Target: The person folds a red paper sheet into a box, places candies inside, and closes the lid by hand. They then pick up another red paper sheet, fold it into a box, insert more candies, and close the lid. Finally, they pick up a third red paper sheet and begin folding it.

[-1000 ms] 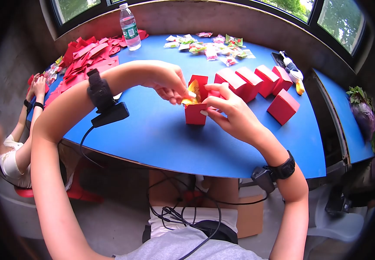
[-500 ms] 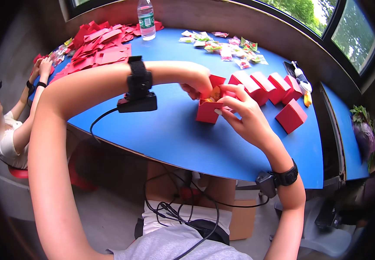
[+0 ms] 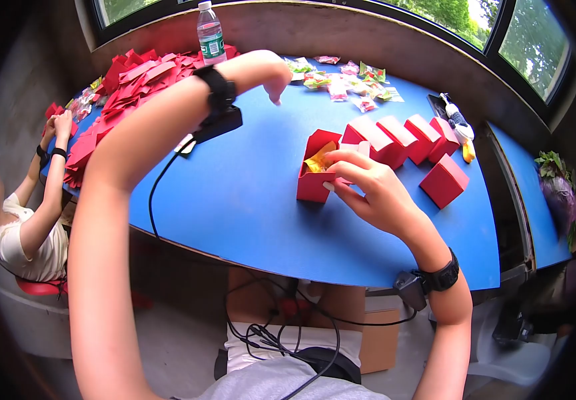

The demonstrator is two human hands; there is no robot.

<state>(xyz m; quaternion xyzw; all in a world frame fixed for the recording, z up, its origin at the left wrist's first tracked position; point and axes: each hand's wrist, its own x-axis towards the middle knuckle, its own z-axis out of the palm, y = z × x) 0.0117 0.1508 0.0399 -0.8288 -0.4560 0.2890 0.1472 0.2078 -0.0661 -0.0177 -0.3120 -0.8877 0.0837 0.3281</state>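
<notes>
An open red box (image 3: 313, 189) stands upright on the blue table (image 3: 248, 200), with a yellow packet (image 3: 320, 160) showing inside. My right hand (image 3: 376, 190) pinches the box's right wall and rim between thumb and fingers. My left hand (image 3: 277, 78) is raised away from the box, bent downward beside the wrapped sweets (image 3: 341, 85). The fingers of that hand are mostly hidden behind its back, so whether it holds anything is not visible.
Several closed red boxes (image 3: 389, 139) stand right of the open one. A heap of flat red boxes (image 3: 134, 83) and a water bottle (image 3: 211, 40) are at the back left. Another person (image 3: 31, 223) sits at left, handling red card. Cables (image 3: 268, 333) hang over my lap.
My left hand has left the open box and moved up and left toward the sweets. My right hand stays on the box, where the yellow packet now shows more fully.
</notes>
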